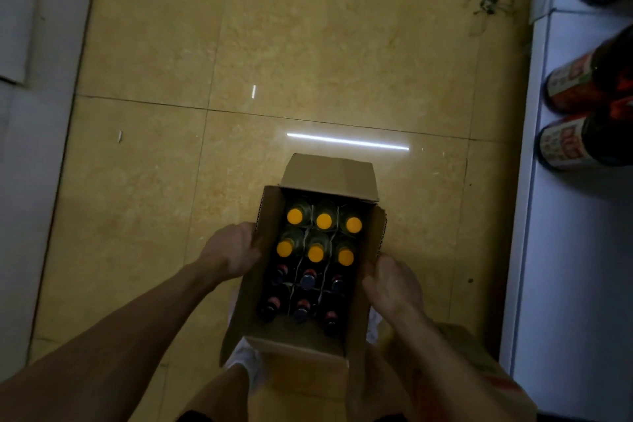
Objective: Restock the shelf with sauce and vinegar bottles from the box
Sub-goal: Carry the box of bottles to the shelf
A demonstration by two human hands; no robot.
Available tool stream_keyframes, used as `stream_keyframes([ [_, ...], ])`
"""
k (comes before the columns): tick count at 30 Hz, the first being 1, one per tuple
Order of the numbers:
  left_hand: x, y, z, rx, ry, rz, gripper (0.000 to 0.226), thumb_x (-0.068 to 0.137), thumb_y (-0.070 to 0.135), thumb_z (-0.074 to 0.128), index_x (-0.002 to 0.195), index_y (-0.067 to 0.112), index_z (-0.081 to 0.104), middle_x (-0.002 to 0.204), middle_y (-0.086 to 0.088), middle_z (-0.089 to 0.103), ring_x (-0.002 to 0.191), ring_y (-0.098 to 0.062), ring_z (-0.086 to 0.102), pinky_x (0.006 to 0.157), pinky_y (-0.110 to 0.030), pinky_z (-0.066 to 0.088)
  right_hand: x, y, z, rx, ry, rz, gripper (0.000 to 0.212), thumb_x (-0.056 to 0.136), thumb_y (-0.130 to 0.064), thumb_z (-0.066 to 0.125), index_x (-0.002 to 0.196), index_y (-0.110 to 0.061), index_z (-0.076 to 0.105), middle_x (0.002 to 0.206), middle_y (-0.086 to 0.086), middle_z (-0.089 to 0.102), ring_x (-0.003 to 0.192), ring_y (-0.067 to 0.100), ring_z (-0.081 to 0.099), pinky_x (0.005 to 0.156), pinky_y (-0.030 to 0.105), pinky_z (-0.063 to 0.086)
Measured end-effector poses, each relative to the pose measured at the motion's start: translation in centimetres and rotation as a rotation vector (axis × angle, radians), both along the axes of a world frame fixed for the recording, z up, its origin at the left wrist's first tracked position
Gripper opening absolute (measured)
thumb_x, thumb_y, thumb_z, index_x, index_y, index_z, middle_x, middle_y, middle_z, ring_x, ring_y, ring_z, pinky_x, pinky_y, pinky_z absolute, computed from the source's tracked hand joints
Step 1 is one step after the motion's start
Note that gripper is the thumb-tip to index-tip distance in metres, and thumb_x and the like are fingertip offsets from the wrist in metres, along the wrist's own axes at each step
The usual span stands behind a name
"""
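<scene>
Twelve bottles stood in the open box (pixel 330 178), filling every slot of its divider: six orange-capped bottles (pixel 324 221) in the far half and six dark-capped bottles (pixel 307 281) in the near half. With no slot empty, the restocking itself looked not yet begun, and all twelve remained to be moved. The left hand (pixel 236 250) gripped the box's left wall near the flap, and the right hand (pixel 390 284) curled round its right wall, so both hands held the box between them above the tiled floor (pixel 308 44); whether its base touched the floor could not be told. The white shelf (pixel 565 250) ran along the floor's right edge, with two labelled bottles (pixel 575 144) standing near its front edge and bare shelf nearer the person. A second cardboard box (pixel 479 363) sat just beside the right forearm.
</scene>
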State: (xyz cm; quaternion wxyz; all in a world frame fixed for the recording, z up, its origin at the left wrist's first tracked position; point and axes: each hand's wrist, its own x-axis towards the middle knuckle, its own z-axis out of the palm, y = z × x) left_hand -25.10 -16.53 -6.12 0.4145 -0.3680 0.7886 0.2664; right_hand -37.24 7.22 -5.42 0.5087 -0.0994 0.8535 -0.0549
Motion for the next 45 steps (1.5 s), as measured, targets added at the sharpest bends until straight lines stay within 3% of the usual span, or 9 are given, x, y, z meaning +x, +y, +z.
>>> stream_keyframes([
  [4, -2.5, -1.0, -0.2, 0.0, 0.019, -0.04, 0.024, 0.105, 0.027, 0.051, 0.111, 0.005, 0.057, 0.103, -0.017, 0.066, 0.094, -0.034, 0.064, 0.071, -0.032, 0.043, -2.3, -0.8, -0.2, -0.007, -0.005, -0.01, 0.036, 0.101, -0.017, 0.05, 0.069, -0.021, 0.033, 0.071, -0.002, 0.043, 0.078, 0.024, 0.049, 0.052, 0.029, 0.027],
  [9, -4.8, -3.3, -0.8, 0.044, 0.021, -0.056, 0.027, 0.103, 0.026, 0.054, 0.118, 0.005, 0.06, 0.109, -0.018, 0.07, 0.094, -0.032, 0.068, 0.079, -0.042, 0.058, -5.0, -2.2, -0.2, 0.002, -0.015, -0.026, 0.036, 0.102, -0.018, 0.047, 0.067, -0.02, 0.037, 0.071, -0.002, 0.045, 0.079, 0.024, 0.052, 0.066, 0.028, 0.035],
  [13, -6.6, -4.9, -1.0, 0.067, 0.053, -0.081, 0.024, 0.103, 0.026, 0.053, 0.113, 0.006, 0.062, 0.104, -0.016, 0.071, 0.093, -0.033, 0.069, 0.077, -0.04, 0.055, -7.0, -4.0, -0.4, 0.014, -0.018, -0.051, 0.032, 0.1, -0.02, 0.047, 0.07, -0.02, 0.038, 0.084, 0.004, 0.053, 0.081, 0.025, 0.053, 0.068, 0.029, 0.036],
  [17, -8.0, -6.8, -1.2, 0.069, 0.077, -0.078, 0.02, 0.1, 0.021, 0.056, 0.112, 0.007, 0.061, 0.1, -0.015, 0.073, 0.089, -0.033, 0.07, 0.069, -0.036, 0.05, -9.1, -6.4, 0.2, 0.04, -0.018, -0.06, 0.015, 0.098, -0.018, 0.049, 0.085, -0.013, 0.05, 0.081, 0.002, 0.054, 0.078, 0.024, 0.054, 0.066, 0.028, 0.036],
  [24, -13.0, -10.9, -1.7, 0.074, 0.104, -0.078, 0.021, 0.101, 0.021, 0.052, 0.109, 0.005, 0.064, 0.096, -0.016, 0.072, 0.09, -0.036, 0.068, 0.073, -0.039, 0.053, -13.4, -10.5, -0.2, 0.074, 0.03, -0.084, 0.019, 0.1, -0.021, 0.049, 0.104, -0.009, 0.063, 0.095, 0.009, 0.062, 0.08, 0.025, 0.053, 0.067, 0.028, 0.036],
  [30, -17.9, -13.7, -1.3, 0.057, 0.103, -0.09, 0.021, 0.101, 0.017, 0.054, 0.112, 0.001, 0.062, 0.104, -0.018, 0.07, 0.098, -0.035, 0.067, 0.071, -0.031, 0.043, -17.1, -12.9, -1.3, 0.059, 0.063, -0.109, 0.01, 0.097, -0.02, 0.053, 0.094, -0.011, 0.058, 0.093, 0.013, 0.062, 0.089, 0.034, 0.062, 0.068, 0.03, 0.039],
  [35, -21.2, -14.9, -1.5, 0.052, 0.074, -0.072, 0.024, 0.101, 0.019, 0.053, 0.116, 0.003, 0.063, 0.112, -0.019, 0.07, 0.102, -0.035, 0.067, 0.074, -0.031, 0.045, -20.0, -13.5, -2.2, 0.006, 0.037, -0.03, 0.019, 0.099, -0.028, 0.036, 0.089, -0.013, 0.039, 0.077, 0.003, 0.04, 0.079, 0.021, 0.042, 0.053, 0.026, 0.021],
  [39, -23.4, -15.3, -1.5, 0.032, 0.027, -0.071, 0.029, 0.102, 0.024, 0.052, 0.12, 0.002, 0.059, 0.117, -0.02, 0.068, 0.106, -0.036, 0.065, 0.074, -0.031, 0.041, -23.0, -14.1, -1.9, -0.019, 0.006, -0.081, 0.015, 0.096, -0.015, 0.054, 0.087, -0.006, 0.046, 0.084, 0.009, 0.048, 0.074, 0.028, 0.045, 0.055, 0.03, 0.027],
  [45, -27.9, -16.2, -1.0, -0.006, -0.036, -0.069, 0.03, 0.101, 0.029, 0.053, 0.119, 0.005, 0.059, 0.114, -0.019, 0.068, 0.103, -0.037, 0.064, 0.079, -0.036, 0.05, -27.9, -15.1, -1.4, -0.041, 0.001, -0.094, 0.012, 0.096, -0.021, 0.05, 0.088, -0.014, 0.054, 0.087, 0.006, 0.061, 0.073, 0.028, 0.06, 0.057, 0.032, 0.035],
])
